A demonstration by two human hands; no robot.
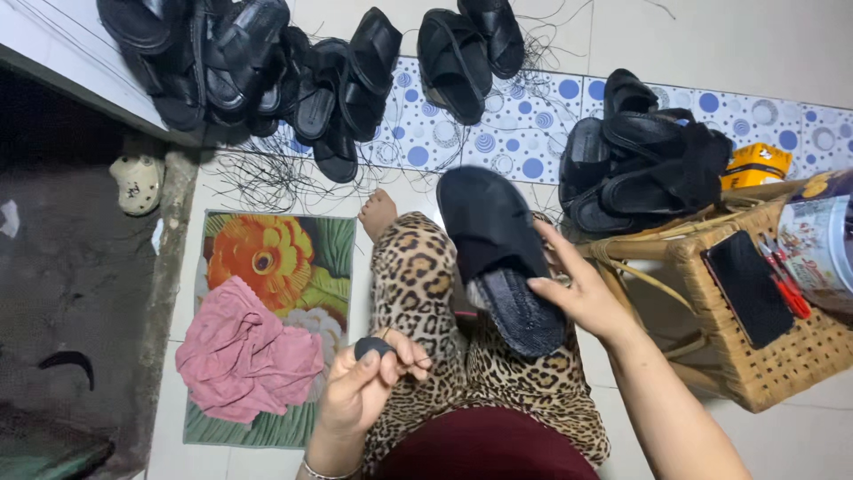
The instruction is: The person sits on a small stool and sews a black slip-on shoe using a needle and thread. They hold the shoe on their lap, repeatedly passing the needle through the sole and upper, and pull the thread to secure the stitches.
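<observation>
Head camera, looking down at a seated person's lap and a tiled floor.

The person wears leopard-print trousers, one bare foot resting on the floor. The right hand grips a black open-toed slipper with a rough grey sole, fingers wrapped around its side edge, holding it sole-up and tilted across the right knee. The left hand is closed narrowly, thumb and fingertips pinching a small round black object, possibly a tool handle or spool; what exactly it is cannot be told. It sits just left of the slipper, not touching it.

To the left, on the floor, lies a floral mat with a large orange flower, and a crumpled pink cloth rests on it. Loose dark threads are scattered across the tiles nearby.

Along the top, a row of black sandals leans against a step, another pair stands apart, and a further heap of black sandals sits at the right.

At the right edge, a woven wicker stool carries a flat black rectangular pad, red-handled scissors and a printed tin. A yellow box lies behind.

Judging by this, many sandals look already handled and set aside, while the one in hand appears mid-work, its sole being attended to.
</observation>
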